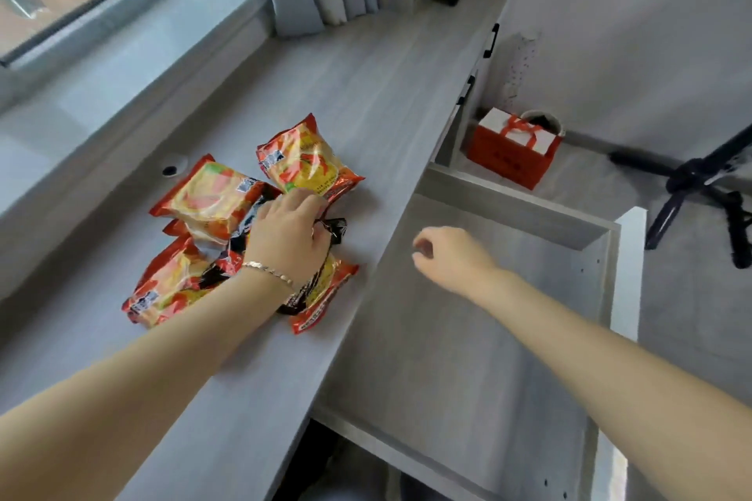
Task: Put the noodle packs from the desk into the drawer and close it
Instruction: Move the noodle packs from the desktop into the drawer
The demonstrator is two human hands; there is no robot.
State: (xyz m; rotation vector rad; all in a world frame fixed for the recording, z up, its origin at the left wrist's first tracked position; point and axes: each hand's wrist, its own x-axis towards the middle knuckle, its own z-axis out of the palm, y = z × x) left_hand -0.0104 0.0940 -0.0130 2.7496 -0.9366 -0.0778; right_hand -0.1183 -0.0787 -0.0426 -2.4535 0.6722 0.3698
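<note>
Red-and-yellow noodle packs (pixel 244 232) (printing too blurred) crowd the desk (pixel 366 94).

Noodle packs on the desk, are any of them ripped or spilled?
Nothing looks ripped or spilled. The noodle packs lie in a loose, overlapping heap on the desk, with the left hand on a dark pack. The open drawer holds none.

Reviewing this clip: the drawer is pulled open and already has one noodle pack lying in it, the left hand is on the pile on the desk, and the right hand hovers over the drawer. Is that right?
Not quite. The head view shows the open drawer holds no noodle pack; all the noodle packs lie on the desk. The rest stands: left hand on the pile, right hand over the drawer.
</note>
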